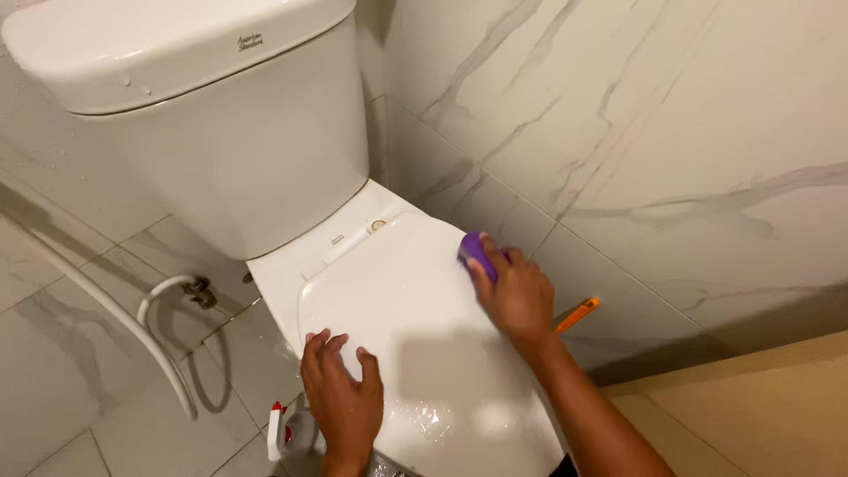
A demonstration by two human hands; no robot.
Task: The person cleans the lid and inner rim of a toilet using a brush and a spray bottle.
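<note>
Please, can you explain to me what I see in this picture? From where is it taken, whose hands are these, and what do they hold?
The picture comes from one camera worn on a person's head, looking down, so the two bare hands belong to that person. There is no machine.

Below the camera is a white toilet with its lid closed. Behind it stands the tank, and a white hose runs along the tiled wall beside it.

The left hand lies flat on the near edge of the lid, fingers spread, holding nothing. The right hand presses a purple sponge against the far edge of the lid; most of the sponge is hidden under the fingers. The lid looks wet and shiny near the front.

On the floor beside the toilet a spray bottle with a red and white top stands. Behind the right hand, an orange tool is partly visible; its kind is unclear.
</note>
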